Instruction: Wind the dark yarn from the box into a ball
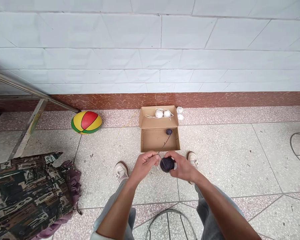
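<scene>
My right hand [182, 166] is wrapped round a dark purple ball of yarn [167, 164], held just in front of an open cardboard box [146, 140]. Close to its left side, my left hand [146, 164] pinches the dark yarn strand [166, 141] between thumb and fingers. That strand runs down into the box to a smaller dark yarn ball [169, 131] lying in its far right corner. Two white yarn balls [159, 113] with loose ends rest in the raised lid.
Two more white balls [180, 113] sit right of the lid. A colourful ball [86, 122] lies by the wall, near a metal frame [31, 125]. Patterned cloth [27, 196] fills the lower left. A round wire rack [168, 226] is between my legs.
</scene>
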